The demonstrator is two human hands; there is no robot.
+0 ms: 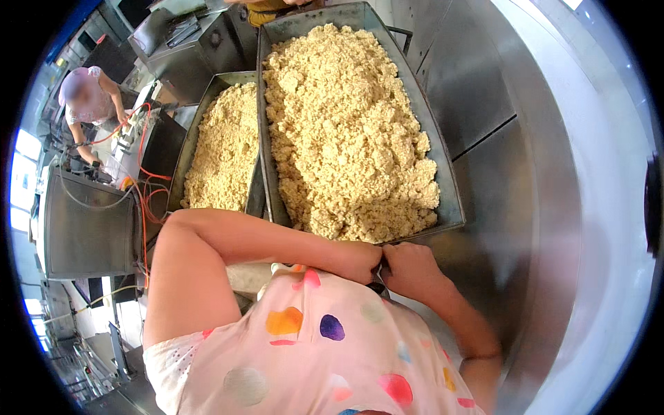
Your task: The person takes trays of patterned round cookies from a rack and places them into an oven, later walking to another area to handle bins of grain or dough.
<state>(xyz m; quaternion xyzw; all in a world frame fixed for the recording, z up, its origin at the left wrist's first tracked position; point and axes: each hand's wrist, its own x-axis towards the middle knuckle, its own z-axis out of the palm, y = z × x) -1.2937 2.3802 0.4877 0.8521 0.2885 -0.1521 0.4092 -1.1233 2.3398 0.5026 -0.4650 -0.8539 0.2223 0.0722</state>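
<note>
A large deep metal tray stands in front of me, heaped with pale yellow crumbly food. At its near edge my left hand and my right hand are side by side, nearly touching. Both are closed in fists. Between them shows a bit of a dark handle; my fingers hide most of it, and how it joins the tray is hidden too. My left forearm crosses in front of the trays from the left. Against the large tray's left side stands a smaller metal tray with the same crumbly food.
Metal panels rise along the right side. A dark bracket-like handle sticks out near the tray's far right corner. Orange hoses hang beside a steel cabinet at left. One co-worker works far left; another person's hand shows at the top.
</note>
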